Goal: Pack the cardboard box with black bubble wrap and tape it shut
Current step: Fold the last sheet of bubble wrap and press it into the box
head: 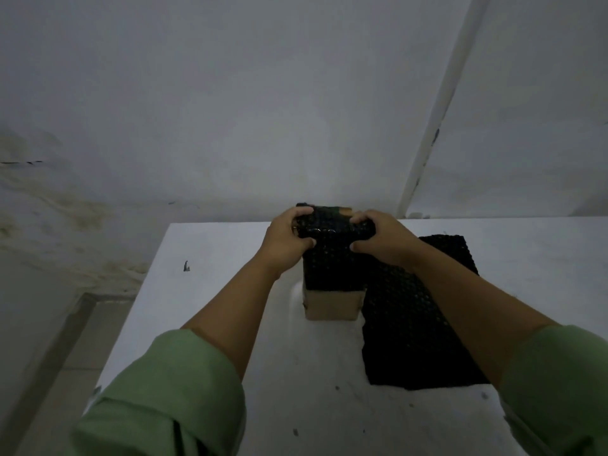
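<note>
White table (230, 291): both hands press dimpled black bubble wrap (332, 258) over cardboard box (330, 306).

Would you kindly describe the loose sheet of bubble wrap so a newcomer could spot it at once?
Start at the white table and find the cardboard box standing near its middle. The loose sheet of bubble wrap lies flat just right of the box, partly under the right forearm. Unlike the black wrap draped over the box, neither hand grips it.

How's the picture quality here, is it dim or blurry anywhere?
Head view: dim and flat, no glare; the bubble wrap on the box reads nearly solid black between the left hand and right hand; wide-angle bending slants the wall pipe; sleeves look soft.
</note>
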